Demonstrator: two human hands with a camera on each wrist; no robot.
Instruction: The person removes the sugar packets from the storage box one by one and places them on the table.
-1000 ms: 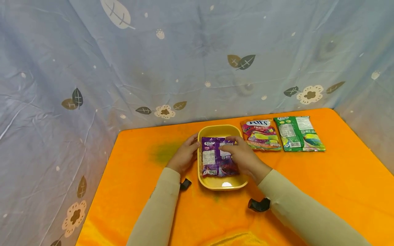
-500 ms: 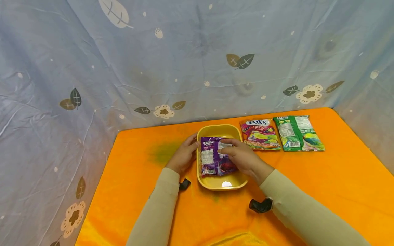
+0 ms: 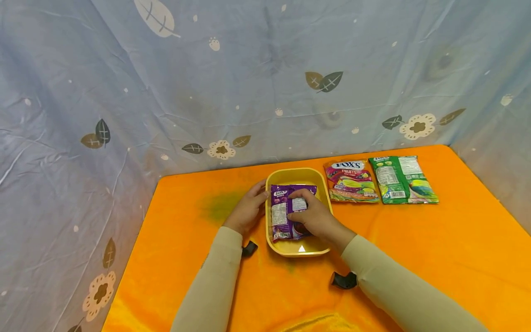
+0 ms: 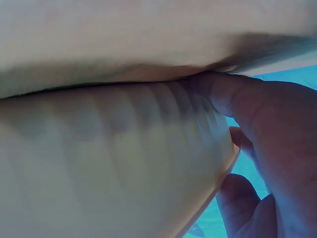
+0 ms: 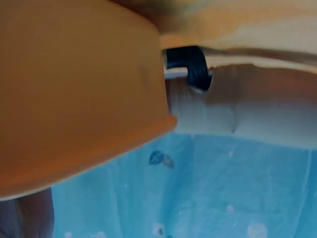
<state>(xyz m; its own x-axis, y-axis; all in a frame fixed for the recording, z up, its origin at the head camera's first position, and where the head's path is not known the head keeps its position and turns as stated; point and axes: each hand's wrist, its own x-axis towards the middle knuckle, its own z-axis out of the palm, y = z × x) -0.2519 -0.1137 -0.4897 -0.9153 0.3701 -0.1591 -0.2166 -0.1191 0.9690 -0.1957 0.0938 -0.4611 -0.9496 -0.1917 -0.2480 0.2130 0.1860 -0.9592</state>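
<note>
A purple FOX'S candy bag [image 3: 280,214] lies back side up in a yellow plastic tray [image 3: 300,174]. My left hand [image 3: 247,210] holds the tray's left side, thumb at the rim. In the left wrist view, fingers [image 4: 237,198] bend round the edge of the tray's ribbed wall [image 4: 114,163]. My right hand [image 3: 317,219] reaches in over the right rim. Its thumb and index finger rest spread on the bag's middle; its other fingers are hidden beneath the hand. The right wrist view shows mainly the tray's outer wall [image 5: 79,89].
Right of the tray lie a red-orange FOX'S Fruits bag [image 3: 351,181] and a green FOX'S bag [image 3: 403,180], side by side. An orange cloth [image 3: 435,249] covers the table. A patterned blue-grey curtain [image 3: 265,83] stands behind and at both sides.
My right hand has moved left from the purple bag's right part onto its middle, and the bag's surface has buckled slightly. My left hand stays at the tray's left side.
</note>
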